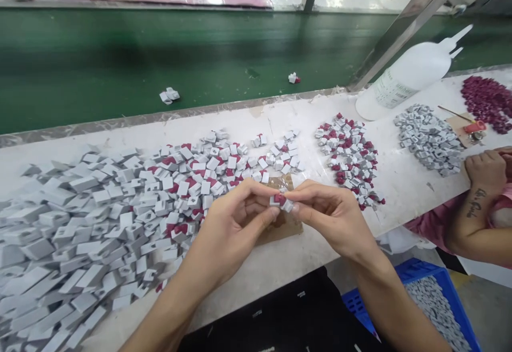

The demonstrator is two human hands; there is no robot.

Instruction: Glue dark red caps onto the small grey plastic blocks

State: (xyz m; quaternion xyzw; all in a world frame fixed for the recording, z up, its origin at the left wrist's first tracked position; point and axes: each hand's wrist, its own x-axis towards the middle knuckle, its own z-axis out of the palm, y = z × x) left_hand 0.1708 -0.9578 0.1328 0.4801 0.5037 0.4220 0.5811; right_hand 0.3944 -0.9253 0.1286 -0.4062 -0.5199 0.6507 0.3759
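Between the fingertips of both hands is a small grey and dark-red plastic piece (279, 199). My left hand (236, 218) pinches its left side with thumb and index finger. My right hand (332, 210) pinches its right side the same way. Under the hands lies a brown cardboard piece (294, 226) on the white table. Left of my left hand spreads a large heap of grey plastic blocks (92, 224), mixed with red-and-grey pieces nearer the hand. A smaller pile of red-and-grey pieces (348, 154) lies beyond my right hand.
A green conveyor belt (224, 53) runs behind the table, carrying two small pieces. At right stand a white squeeze bottle (408, 74), a grey-part pile (430, 138) and a dark-red pile (486, 101). A co-worker's arm (480, 213) rests nearby. A blue crate (456, 298) sits below.
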